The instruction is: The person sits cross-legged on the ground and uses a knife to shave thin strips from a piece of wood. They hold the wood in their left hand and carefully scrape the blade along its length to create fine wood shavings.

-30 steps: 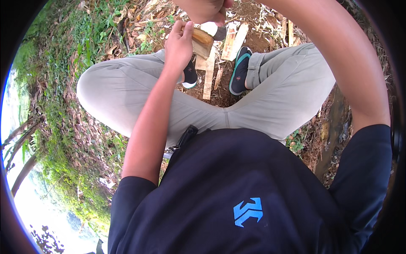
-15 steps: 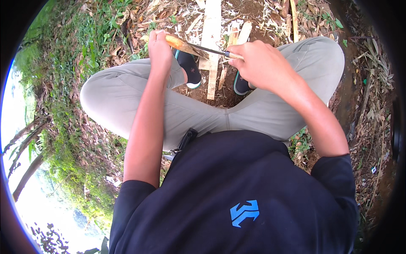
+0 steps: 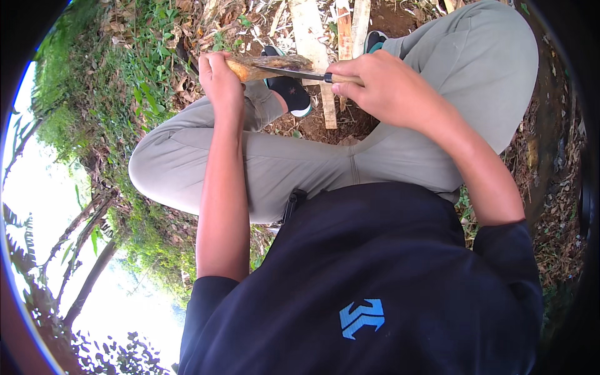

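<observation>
I'm seeing a bright blue angular emblem (image 3: 374, 307) marking the black cloth T-shirt (image 3: 400, 262). I'm reading no words or numbers.

Wood piece (image 3: 282, 61), ochre at left, rough brown at right, held crosswise; knife (image 3: 307, 75), dark-bladed, along its near side, pale handle rightward.

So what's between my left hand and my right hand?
In the head view, the wood piece held in your left hand, plus the dark knife blade extending from your right hand.
</observation>
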`<move>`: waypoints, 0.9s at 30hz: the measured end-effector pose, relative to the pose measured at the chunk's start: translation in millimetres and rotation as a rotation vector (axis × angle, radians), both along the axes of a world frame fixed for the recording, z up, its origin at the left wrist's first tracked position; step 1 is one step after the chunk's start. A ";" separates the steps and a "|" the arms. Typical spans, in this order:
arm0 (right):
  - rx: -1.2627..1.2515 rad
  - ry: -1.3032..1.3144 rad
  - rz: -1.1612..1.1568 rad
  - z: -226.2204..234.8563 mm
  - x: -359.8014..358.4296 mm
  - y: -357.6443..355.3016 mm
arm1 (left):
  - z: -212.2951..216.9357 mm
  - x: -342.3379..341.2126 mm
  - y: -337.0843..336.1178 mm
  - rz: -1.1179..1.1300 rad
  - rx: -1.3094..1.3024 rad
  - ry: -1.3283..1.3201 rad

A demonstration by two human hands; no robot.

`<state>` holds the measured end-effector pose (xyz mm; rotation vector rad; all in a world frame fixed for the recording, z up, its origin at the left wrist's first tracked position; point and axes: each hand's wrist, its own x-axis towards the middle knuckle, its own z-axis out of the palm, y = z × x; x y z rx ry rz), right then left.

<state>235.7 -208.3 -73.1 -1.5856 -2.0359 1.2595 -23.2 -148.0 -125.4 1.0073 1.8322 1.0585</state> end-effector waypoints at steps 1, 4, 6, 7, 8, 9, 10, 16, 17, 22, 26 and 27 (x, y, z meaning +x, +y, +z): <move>0.011 0.041 0.009 -3.4 1.2 -0.2 | -0.4 -2.2 0.5 -0.017 -0.043 0.029; -0.050 0.069 0.030 2.2 2.3 3.4 | 2.3 -5.9 -2.5 -0.045 -0.129 0.090; -0.047 0.090 0.017 -2.4 2.3 1.9 | 4.4 -3.9 -2.5 -0.046 -0.130 0.093; -0.044 0.099 0.010 -4.5 2.6 1.7 | 2.7 -4.9 -2.1 -0.056 -0.115 0.099; -0.088 0.128 0.014 -6.5 3.5 2.2 | -0.6 -7.5 -1.5 -0.066 -0.101 0.105; -0.131 0.157 0.022 -9.1 4.4 3.6 | -3.3 -10.1 -1.4 -0.074 -0.086 0.113; -0.174 0.187 0.029 -11.0 5.0 5.0 | -5.0 -12.0 -1.6 -0.078 -0.074 0.114; -0.223 0.112 0.130 -10.6 8.3 14.8 | 2.3 -3.6 -2.3 -0.056 -0.069 0.063; -0.117 0.095 0.078 -12.2 8.4 9.7 | 4.9 1.2 -1.9 -0.047 -0.053 0.047; 0.193 -0.246 0.000 22.9 -1.0 -3.3 | 1.4 6.4 -2.4 -0.069 0.040 -0.012; 0.414 -0.288 0.100 49.3 -8.9 -9.0 | -4.8 5.6 -1.2 -0.071 0.076 0.064; 0.413 -0.247 0.107 56.3 -10.7 -9.7 | -9.6 4.0 0.6 -0.075 0.104 0.111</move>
